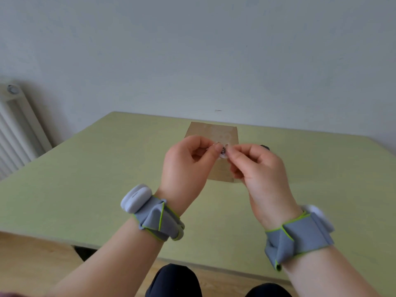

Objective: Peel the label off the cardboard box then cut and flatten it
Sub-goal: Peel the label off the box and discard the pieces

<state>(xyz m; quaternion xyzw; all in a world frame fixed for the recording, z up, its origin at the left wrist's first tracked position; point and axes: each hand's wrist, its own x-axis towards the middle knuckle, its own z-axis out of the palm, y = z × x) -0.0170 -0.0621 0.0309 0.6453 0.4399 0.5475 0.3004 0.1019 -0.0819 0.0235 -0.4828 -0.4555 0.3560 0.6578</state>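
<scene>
Above the table: both hands are raised over the pale green table (pixel 85 189), meeting at the fingertips in front of the cardboard box (pixel 214 130).
Left hand (pixel 188 166): fingers are curled, and a small crumpled scrap of label (pixel 222 154) is pinched between thumb and forefinger.
Right hand (pixel 259 170): fingers are likewise curled, and the same scrap is pinched from the other side; the two thumbs almost touch.
Label: a whitish wad with a dark printed speck, held clear of the box; its exact shape cannot be told.
Cardboard box: brown, lying flat on the table beyond the hands, partly hidden by them; pale marks are seen on its upper face.
Dark object (pixel 265 147): a small black thing is seen on the table just behind the right hand; what it is cannot be told.
Wrists: a grey band with green edging and a white puck (pixel 137 199) is worn on each.
Background: a white radiator (pixel 17 133) stands at the left, against the plain wall (pixel 214 50).
</scene>
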